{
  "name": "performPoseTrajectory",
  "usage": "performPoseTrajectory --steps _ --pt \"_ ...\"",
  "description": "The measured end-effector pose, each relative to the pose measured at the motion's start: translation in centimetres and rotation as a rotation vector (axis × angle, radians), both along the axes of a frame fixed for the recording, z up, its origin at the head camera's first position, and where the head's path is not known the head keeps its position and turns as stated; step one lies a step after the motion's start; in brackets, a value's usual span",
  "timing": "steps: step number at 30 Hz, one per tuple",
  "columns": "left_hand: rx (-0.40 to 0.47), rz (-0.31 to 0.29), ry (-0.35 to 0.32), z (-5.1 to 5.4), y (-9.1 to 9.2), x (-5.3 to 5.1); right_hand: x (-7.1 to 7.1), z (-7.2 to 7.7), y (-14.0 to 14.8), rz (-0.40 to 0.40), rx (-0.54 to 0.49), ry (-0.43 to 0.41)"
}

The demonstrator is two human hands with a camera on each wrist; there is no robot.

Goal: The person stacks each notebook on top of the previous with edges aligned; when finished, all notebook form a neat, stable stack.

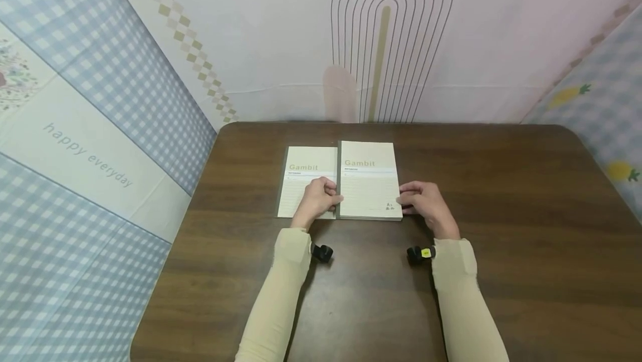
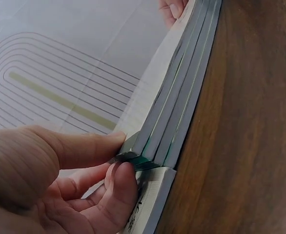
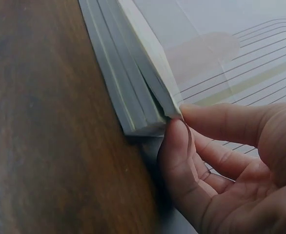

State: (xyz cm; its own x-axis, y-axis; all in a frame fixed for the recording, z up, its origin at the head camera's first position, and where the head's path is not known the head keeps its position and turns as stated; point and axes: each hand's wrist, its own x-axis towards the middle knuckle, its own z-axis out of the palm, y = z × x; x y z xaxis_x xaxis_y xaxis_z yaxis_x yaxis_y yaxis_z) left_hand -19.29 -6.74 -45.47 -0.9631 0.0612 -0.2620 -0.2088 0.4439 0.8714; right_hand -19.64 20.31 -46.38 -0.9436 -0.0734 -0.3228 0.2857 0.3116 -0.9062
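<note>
A stack of several cream "Gambit" notebooks [image 1: 368,189] with dark spines lies on the table. Another cream notebook [image 1: 303,156] lies flat against its left side. My left hand [image 1: 317,200], above the left notebook, pinches the spine edge of the top notebook [image 2: 155,107] between thumb and fingers. On the opposite side, my right hand [image 1: 425,203] pinches the same top notebook's right edge between thumb and index finger. In the right wrist view, a narrow gap shows under the raised edge of the top notebook [image 3: 148,53].
The brown wooden table [image 1: 526,228] extends on both sides and in front. A patterned pale cloth [image 1: 271,44] hangs behind it, and a blue checked cloth [image 1: 90,228] hangs at the left. A black wrist camera [image 1: 322,253] sits beside the left cuff, another [image 1: 416,255] beside the right.
</note>
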Motion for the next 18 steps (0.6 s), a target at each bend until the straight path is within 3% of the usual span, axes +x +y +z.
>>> performPoseTrajectory --steps 18 --pt "-0.022 -0.005 0.003 -0.02 0.14 -0.09 0.12 0.14 0.17 0.011 0.001 -0.023"
